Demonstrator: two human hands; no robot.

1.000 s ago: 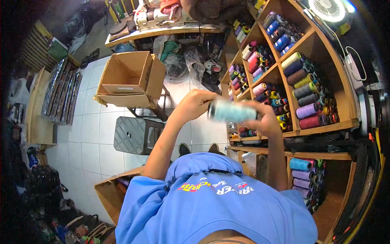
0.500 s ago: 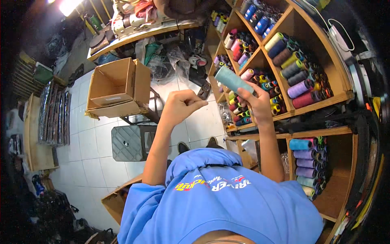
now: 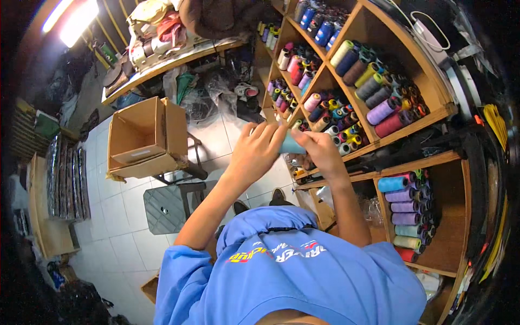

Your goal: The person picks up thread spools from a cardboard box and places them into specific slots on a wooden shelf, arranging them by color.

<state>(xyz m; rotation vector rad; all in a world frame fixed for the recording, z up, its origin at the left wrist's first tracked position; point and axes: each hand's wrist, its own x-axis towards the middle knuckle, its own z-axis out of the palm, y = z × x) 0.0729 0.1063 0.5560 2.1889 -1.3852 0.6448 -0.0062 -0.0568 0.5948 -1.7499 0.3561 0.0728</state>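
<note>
A light teal thread spool (image 3: 291,145) is held in front of me, partly covered by fingers. My right hand (image 3: 319,151) grips one end of it, thumb on top. Against its other end rests my left hand (image 3: 259,146), fingers curled over the spool. Whether the left hand also holds a loose thread end is too small to make out. Beyond the hands stands a wooden shelf (image 3: 355,15) divided into compartments, filled with spools in many colours.
To the right, a lower wooden shelf (image 3: 449,233) holds stacked spools (image 3: 405,219). An open cardboard box (image 3: 176,130) sits on a stand at left, behind a grey plastic stool (image 3: 165,210). A workbench (image 3: 179,60) stands at the back, with plastic bags (image 3: 203,105) beneath.
My left hand has moved right onto the spool, from an empty pinch apart from it. The right hand has lowered the spool and brought it left toward the middle.
</note>
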